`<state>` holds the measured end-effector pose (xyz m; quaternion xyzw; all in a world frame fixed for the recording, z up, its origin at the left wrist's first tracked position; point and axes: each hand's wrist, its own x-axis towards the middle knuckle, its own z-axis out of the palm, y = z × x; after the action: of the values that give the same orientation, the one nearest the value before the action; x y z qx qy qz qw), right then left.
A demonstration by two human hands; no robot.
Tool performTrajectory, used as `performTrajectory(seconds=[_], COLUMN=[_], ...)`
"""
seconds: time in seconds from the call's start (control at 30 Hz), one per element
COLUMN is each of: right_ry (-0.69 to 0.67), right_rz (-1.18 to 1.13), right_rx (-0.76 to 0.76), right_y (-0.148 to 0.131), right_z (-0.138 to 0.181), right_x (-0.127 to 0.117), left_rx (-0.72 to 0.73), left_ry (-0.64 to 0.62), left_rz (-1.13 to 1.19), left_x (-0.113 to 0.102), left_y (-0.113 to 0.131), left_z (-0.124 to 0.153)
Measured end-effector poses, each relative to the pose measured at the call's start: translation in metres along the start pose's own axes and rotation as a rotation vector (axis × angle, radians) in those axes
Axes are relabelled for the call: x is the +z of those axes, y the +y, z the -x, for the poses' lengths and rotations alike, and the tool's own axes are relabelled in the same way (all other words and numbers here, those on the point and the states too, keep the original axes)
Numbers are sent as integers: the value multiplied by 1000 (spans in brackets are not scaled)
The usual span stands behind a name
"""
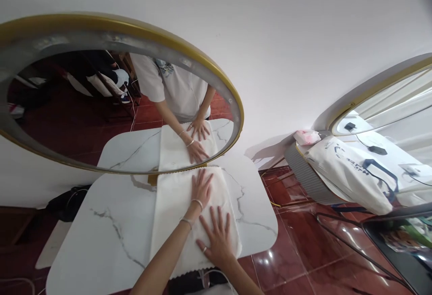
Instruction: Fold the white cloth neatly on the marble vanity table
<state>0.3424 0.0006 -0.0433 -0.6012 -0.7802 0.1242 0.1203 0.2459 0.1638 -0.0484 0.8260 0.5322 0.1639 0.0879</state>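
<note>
Reaches in from 7 o'clock with the left arm, long and nearly straight, and lays the left hand (201, 188) palm down on the cloth (172, 214), fingers spread and pointing to 12 o'clock. Grips nothing with it. Wears two thin bracelets (197, 203) at that wrist.

Brings the right hand (218, 240) in from 5 o'clock, nearer the body, and sets it flat as well: fully splayed, fingers fanned toward 12, thumb out toward 9. Holds nothing there either, only presses on the fabric. Shows a ring (204, 249) on one finger. Places the right hand at 5 o'clock of the left, close by, with no contact between them.

Off-white and smooth under the palms, folded to a long band. Runs from 6 to 12 o'clock down the middle of the white, grey-veined table (111, 223), with the far end at the foot of the round gold-rimmed mirror (60, 119) and the near end over the table's front edge. Repeated, hands and all, in the glass at 11 o'clock.
</note>
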Motion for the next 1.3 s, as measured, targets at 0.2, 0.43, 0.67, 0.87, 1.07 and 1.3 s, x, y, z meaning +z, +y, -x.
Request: performTrajectory(seconds=[0.2,0.43,0.67,0.87,1.07,1.3], right_ry=[75,50,-59,-75,10,168], right_rz=[174,175,81,54,87,151], right_rx=[92,26,-67,-80,12,15], right_y=[26,-14,-93,-140,-142,-113], right_z=[16,7,-14,-24,-18,-21], right_x=[2,9,25,41,57,45], left_rx=[16,-110,-194,-225,-191,-307], left_ry=[20,84,63,34,-15,41], left_rz=[34,-16,-62,-59,-7,-33], left_x=[21,-9,-51,-72,-87,-92], left_y=[45,-5,-86,-128,-134,-147], left_z=[-20,12,58,75,110,188])
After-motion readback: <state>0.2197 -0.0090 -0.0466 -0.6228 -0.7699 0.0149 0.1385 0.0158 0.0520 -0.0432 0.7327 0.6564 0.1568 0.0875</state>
